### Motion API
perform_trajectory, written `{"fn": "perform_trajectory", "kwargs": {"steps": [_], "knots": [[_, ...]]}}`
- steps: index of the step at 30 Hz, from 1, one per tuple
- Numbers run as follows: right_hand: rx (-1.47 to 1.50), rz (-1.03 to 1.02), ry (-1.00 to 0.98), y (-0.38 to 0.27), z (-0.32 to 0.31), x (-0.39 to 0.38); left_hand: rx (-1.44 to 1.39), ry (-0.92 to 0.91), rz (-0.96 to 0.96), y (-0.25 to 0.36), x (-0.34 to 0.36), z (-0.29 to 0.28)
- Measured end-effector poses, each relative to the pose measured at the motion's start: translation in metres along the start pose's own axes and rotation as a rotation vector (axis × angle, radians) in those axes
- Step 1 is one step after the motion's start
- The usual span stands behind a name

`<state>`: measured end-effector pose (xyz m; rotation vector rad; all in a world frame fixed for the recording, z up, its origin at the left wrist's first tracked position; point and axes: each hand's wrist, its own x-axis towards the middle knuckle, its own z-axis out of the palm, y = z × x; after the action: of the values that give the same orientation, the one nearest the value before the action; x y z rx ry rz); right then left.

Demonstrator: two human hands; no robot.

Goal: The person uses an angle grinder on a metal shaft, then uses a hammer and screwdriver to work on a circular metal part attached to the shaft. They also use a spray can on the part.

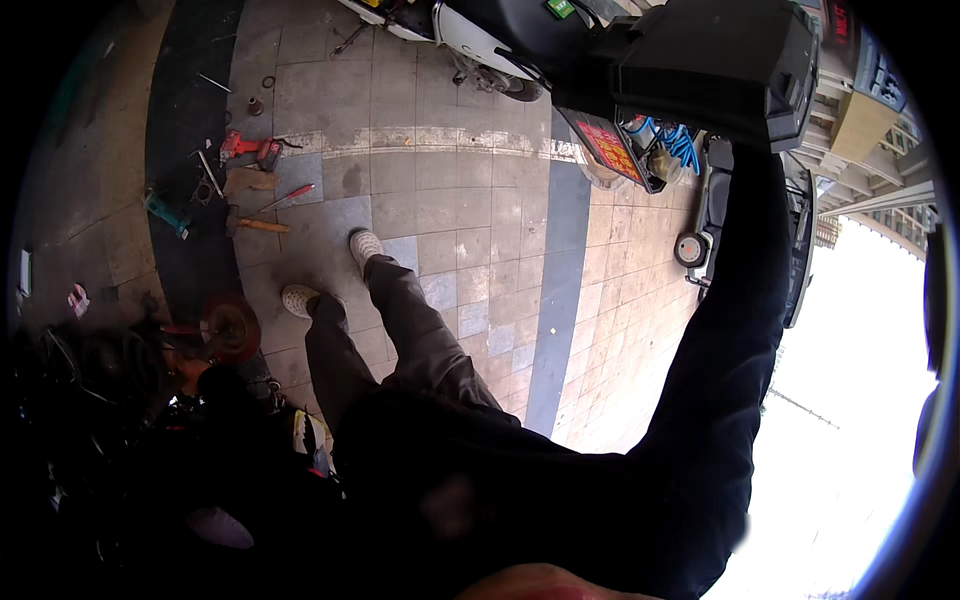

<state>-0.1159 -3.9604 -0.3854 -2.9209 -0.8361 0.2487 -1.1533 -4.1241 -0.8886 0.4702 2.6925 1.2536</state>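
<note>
My right arm (727, 330), in a black sleeve, stretches up to a large black box (700, 60) at the top right. The sleeve's end meets the lower edge of the box. My right hand itself is hidden there, so its fingers do not show. The box appears to sit at the rear of a black and white scooter (482, 42). My left hand cannot be made out in the deep shadow over the lower left.
Tools lie on the paving at left: a red power tool (245, 148), a hammer (262, 225), a screwdriver (290, 197) and a teal power tool (166, 215). A red-lettered sign (612, 150) stands below the box. A parked vehicle (706, 225) is at right; dark machinery (180, 350) at lower left.
</note>
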Motion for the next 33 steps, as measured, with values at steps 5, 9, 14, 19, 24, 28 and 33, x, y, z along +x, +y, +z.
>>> {"fn": "perform_trajectory", "kwargs": {"steps": [5, 9, 14, 19, 24, 28, 33], "knots": [[0.137, 0.21, -0.042, 0.055, -0.135, -0.057, 0.095, -0.057, -0.16, 0.067, -0.024, 0.033], [0.038, 0.025, -0.273, 0.088, -0.212, -0.114, 0.021, -0.064, -0.182, 0.108, -0.05, 0.045], [0.241, 0.18, -0.621, 0.174, -0.121, -0.208, -0.13, 0.082, -0.224, 0.104, -0.069, -0.005], [0.38, 0.168, -0.951, 0.193, 0.122, -0.374, -0.567, -0.117, -0.212, 0.084, -0.102, 0.07], [-0.013, -0.68, -1.07, 0.03, 0.357, -0.385, -0.922, -0.441, -0.359, 0.003, -0.08, 0.113], [-0.288, -1.212, -0.885, -0.061, 0.538, -0.376, -0.976, -0.501, -0.435, -0.065, -0.076, 0.16], [-0.328, -1.405, -0.855, -0.133, 0.693, -0.4, -1.01, -0.494, -0.471, -0.144, -0.031, 0.213]]}}
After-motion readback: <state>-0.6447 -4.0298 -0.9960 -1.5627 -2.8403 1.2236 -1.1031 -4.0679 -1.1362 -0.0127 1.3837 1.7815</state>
